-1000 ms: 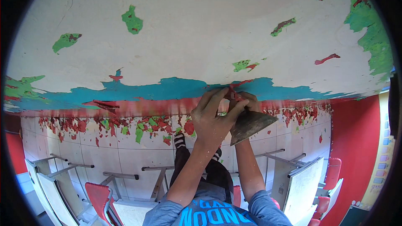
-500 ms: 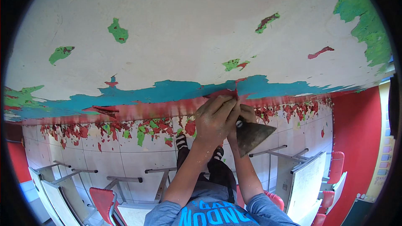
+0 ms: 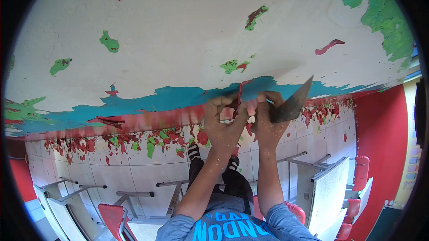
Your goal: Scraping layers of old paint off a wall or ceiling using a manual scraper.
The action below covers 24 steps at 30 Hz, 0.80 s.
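A wall stands before me, its pale paint chipped down to green and red patches. Along its lower part run a ragged blue band and a red strip below. My left hand is at this band, thumb and curled fingers pinching a narrow, lifted flap of red paint. Beside it, slightly to the right, my right hand is closed round a scraper. The broad metal blade points up and right, apart from the paint flap. My palm and fingers hide the scraper's handle.
Red, green and pale paint flakes litter the tiled floor along the wall's foot. Behind my feet stand desks and red chairs, some at both sides. A red wall closes off the right.
My right hand has drawn away to the right, and the scraper blade has swung from pointing down-right to up-right. The red flap now shows between my hands. The view has shifted slightly.
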Each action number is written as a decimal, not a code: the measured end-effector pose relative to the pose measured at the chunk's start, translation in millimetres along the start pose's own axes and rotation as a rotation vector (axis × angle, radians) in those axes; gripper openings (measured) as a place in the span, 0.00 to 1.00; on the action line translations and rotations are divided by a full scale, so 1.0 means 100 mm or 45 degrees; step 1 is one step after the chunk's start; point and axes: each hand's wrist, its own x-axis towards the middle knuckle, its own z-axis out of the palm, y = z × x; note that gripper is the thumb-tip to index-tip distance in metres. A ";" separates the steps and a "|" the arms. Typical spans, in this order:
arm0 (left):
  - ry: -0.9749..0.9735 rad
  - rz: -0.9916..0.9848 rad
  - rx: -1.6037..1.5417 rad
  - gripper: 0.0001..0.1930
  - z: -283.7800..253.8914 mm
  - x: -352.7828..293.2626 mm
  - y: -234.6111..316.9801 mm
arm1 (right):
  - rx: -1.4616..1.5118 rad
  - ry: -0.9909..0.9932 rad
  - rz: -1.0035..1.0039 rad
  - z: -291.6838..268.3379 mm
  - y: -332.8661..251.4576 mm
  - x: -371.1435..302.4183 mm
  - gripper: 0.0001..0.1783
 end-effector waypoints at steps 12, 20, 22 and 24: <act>-0.094 -0.051 0.336 0.06 0.10 0.13 0.13 | 0.124 0.081 0.179 -0.22 0.15 -0.10 0.06; -0.071 -0.012 0.260 0.05 0.13 0.11 0.13 | 0.169 0.034 0.182 -0.25 0.18 -0.12 0.05; -0.115 -0.078 0.295 0.06 0.13 0.12 0.18 | 0.190 0.064 0.172 -0.25 0.18 -0.13 0.05; -0.174 -0.158 0.339 0.06 0.13 0.14 0.21 | 0.183 0.053 0.156 -0.26 0.18 -0.13 0.05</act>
